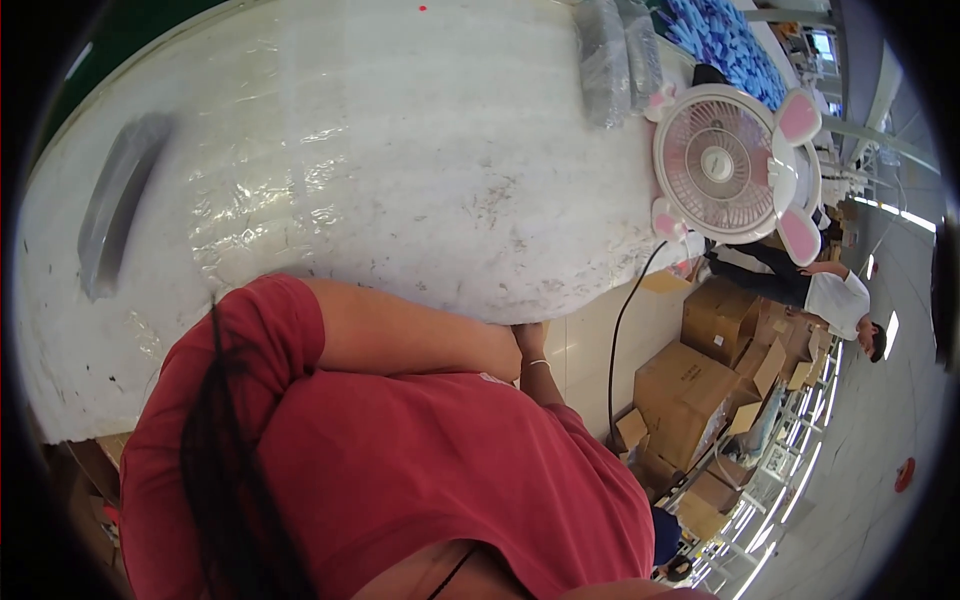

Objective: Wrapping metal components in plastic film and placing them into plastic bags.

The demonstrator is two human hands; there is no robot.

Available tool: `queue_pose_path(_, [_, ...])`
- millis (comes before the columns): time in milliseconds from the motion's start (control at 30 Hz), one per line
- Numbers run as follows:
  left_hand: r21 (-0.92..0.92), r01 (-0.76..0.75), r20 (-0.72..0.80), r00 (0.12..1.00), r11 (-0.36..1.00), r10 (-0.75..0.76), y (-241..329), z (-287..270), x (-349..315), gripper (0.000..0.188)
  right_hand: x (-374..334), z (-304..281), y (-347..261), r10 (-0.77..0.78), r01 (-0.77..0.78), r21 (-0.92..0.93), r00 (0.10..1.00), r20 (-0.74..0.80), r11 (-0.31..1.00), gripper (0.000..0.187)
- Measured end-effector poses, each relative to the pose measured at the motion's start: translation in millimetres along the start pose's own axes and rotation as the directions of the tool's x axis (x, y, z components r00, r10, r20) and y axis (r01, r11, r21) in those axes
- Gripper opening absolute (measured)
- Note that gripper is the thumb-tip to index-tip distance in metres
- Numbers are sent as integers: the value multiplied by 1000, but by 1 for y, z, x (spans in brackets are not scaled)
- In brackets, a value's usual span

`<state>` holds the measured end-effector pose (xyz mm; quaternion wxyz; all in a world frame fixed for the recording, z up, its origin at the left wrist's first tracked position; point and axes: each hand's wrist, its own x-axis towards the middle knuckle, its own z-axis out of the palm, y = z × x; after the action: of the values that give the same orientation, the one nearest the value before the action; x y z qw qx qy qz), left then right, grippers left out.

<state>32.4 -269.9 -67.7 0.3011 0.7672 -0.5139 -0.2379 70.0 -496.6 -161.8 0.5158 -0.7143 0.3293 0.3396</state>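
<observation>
My left forearm (420, 325) reaches across my front along the near edge of the white-covered table (400, 180). The left hand at its end is hidden. My right hand (529, 340), with a light band at the wrist, is beside the end of that forearm at the table's edge. Its fingers are mostly hidden, so whether it grips anything does not show. A long grey packet in clear plastic (125, 205) lies on the table at the left, partly blurred.
A white and pink fan with ear shapes (715, 160) stands at the table's right end, its black cable (613, 350) hanging down. Behind are grey plastic-wrapped packets (605, 65) and a blue pile (725, 45). Cardboard boxes (685, 400) and another person (838, 300) are at the right.
</observation>
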Motion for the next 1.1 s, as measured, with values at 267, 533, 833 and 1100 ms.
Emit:
queue_pose_path(267, [-112, -209, -744, 666, 971, 57, 18, 0, 7, 52, -73, -68, -6, -265, 221, 148, 829, 493, 964, 29])
queue_pose_path(533, [-873, -250, -427, 807, 420, -408, 71, -72, -79, 70, -198, 16, -94, -224, 405, 4, 495, 839, 914, 32])
queue_pose_path(833, [-605, -638, -604, -22, 476, -797, 92, -58, -249, 71, -202, 139, -243, -871, 839, -506, 390, 299, 202, 43])
queue_pose_path(1100, [-567, -678, -582, -74, 469, -810, 85, -30, -310, 65, -125, 249, -281, -994, 338, -936, -14, -108, 97, 68])
